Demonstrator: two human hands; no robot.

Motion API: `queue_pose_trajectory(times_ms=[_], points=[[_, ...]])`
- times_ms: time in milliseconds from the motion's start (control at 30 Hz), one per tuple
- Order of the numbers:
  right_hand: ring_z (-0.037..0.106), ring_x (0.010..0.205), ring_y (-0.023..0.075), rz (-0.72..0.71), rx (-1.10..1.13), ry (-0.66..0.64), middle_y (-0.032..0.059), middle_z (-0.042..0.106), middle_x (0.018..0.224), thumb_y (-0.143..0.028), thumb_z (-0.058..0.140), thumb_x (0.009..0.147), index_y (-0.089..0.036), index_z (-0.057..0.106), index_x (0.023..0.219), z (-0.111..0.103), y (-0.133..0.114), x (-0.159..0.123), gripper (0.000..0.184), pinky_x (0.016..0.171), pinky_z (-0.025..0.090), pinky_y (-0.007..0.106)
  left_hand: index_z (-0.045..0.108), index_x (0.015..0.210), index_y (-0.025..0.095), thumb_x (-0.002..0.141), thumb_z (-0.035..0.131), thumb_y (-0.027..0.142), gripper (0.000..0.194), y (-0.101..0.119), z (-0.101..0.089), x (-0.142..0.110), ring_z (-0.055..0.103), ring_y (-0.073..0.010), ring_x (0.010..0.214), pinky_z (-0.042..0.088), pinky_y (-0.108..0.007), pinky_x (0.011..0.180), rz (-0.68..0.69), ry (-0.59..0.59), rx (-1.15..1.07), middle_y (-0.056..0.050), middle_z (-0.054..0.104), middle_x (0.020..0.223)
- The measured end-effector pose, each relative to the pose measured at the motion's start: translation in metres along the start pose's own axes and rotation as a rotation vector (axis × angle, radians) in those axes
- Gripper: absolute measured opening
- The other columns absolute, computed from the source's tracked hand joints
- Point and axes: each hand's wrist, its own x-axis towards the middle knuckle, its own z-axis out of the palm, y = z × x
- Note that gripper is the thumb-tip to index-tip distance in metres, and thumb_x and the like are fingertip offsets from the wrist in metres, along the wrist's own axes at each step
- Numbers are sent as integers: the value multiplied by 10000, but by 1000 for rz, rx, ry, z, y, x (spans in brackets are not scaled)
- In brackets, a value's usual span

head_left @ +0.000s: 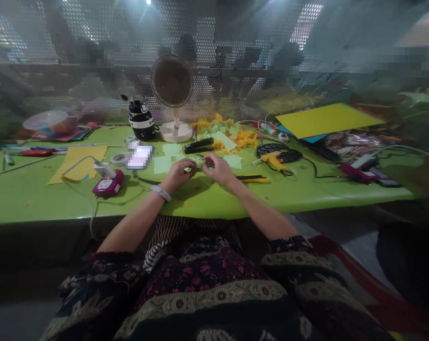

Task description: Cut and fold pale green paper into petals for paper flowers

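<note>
Just above the table's near middle, a small crumpled piece of light green paper [199, 163] is held between the fingertips of both hands. My left hand [180, 173], with a pale band on the wrist, pinches it from the left. My right hand [219, 169] is closed on its right side. Fingers hide part of the paper, so its exact shape cannot be made out. Right behind the hands lies a black stapler [199, 146]. Flat light green paper pieces [162, 165] lie beside it. A yellow-and-black cutter knife [253, 179] rests by my right wrist.
Yellow and green paper scraps [248, 137] are heaped behind the stapler. A fan [176, 131] and a dark bottle [142, 124] stand at the back. A yellow glue gun [274, 161] lies right, a purple power socket [108, 184] left, with trailing cords. Yellow sheets [330, 121] sit back right.
</note>
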Motion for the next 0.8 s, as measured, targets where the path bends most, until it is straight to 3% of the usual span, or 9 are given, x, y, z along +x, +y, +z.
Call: queue_pose_trajectory(times_ms=[467, 800], points=[[704, 930, 228, -13, -20, -10, 112, 735, 1084, -260, 643, 857, -171, 619, 1163, -2, 0, -1, 320, 857, 567, 366, 708, 774, 174, 840, 711, 480, 312, -1, -1, 0, 686, -194, 882, 557, -237, 578, 17, -13, -24, -121, 725, 967], [713, 896, 237, -91, 12, 36, 111, 735, 1097, -272, 689, 814, -185, 636, 1145, -3, 7, -3, 346, 833, 581, 394, 724, 790, 157, 832, 719, 469, 315, -5, -3, 1, 686, -188, 830, 608, -250, 561, 25, 81, -56, -120, 723, 937]])
